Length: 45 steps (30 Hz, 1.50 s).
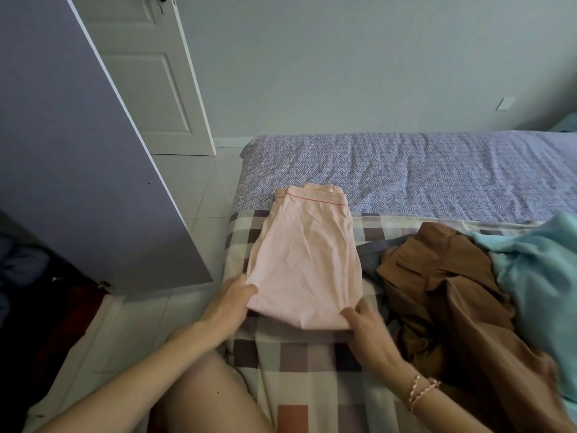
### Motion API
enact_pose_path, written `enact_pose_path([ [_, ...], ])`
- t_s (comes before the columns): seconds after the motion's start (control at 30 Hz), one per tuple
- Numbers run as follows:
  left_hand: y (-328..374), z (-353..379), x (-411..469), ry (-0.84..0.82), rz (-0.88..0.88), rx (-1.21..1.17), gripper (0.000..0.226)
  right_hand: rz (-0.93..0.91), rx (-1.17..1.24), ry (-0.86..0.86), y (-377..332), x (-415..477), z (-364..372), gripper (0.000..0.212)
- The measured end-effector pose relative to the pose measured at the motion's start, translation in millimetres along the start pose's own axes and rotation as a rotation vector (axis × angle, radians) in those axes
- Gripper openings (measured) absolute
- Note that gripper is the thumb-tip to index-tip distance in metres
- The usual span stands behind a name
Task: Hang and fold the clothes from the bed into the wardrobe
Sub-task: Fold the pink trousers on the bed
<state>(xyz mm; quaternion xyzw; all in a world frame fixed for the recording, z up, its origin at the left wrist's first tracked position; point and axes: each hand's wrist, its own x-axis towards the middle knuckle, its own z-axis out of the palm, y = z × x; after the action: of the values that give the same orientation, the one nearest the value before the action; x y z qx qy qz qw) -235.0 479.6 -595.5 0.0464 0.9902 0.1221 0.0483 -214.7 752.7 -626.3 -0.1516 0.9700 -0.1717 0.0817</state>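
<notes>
A pale pink garment [304,254] lies folded lengthwise on the checked blanket [306,364], its far end with a red stripe reaching the purple patterned sheet [437,176]. My left hand [232,303] pinches its near left corner. My right hand [367,325] grips the near right corner, thumb on top. To the right lie a crumpled brown garment [449,295] and a light blue one [537,270]. The open wardrobe door [78,145] stands at the left, its inside dark.
White floor tiles [199,189] run between wardrobe and bed. A white room door [150,73] stands behind the wardrobe door. A bare knee [199,398] sits at the bed's near edge. Dark items [37,301] fill the wardrobe bottom.
</notes>
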Motion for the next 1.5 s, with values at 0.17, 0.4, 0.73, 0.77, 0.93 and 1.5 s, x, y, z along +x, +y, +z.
enact_pose_path([
  [0.17, -14.1, -48.8, 2.0, -0.003, 0.327, 0.061, 0.021, -0.149, 0.197, -0.03, 14.5, 4.8, -72.5, 0.013],
  [0.4, -9.4, -105.8, -11.2, -1.058, 0.211, -0.14, 0.022, 0.018, 0.816, -0.95, 1.0, -5.5, -121.4, 0.011],
  [0.73, -11.2, -35.1, 117.8, -0.107, -0.488, -1.042, 0.026, 0.591, 0.657, 0.093, 29.0, 116.7, -60.3, 0.029],
  [0.77, -9.0, -7.0, 119.7, -0.184, -0.534, -0.911, 0.03, 0.642, 0.603, 0.056, 26.7, 120.3, -44.3, 0.039],
  [0.93, 16.1, 67.2, 90.4, 0.039, -0.731, -0.62, 0.044, 0.814, 0.572, 0.157, 12.5, 104.5, 3.2, 0.052],
  [1.5, -7.1, 61.8, 115.8, -0.267, -0.833, -0.873, 0.081, 0.805, 1.06, 0.186, 35.7, 99.7, 27.6, 0.043],
])
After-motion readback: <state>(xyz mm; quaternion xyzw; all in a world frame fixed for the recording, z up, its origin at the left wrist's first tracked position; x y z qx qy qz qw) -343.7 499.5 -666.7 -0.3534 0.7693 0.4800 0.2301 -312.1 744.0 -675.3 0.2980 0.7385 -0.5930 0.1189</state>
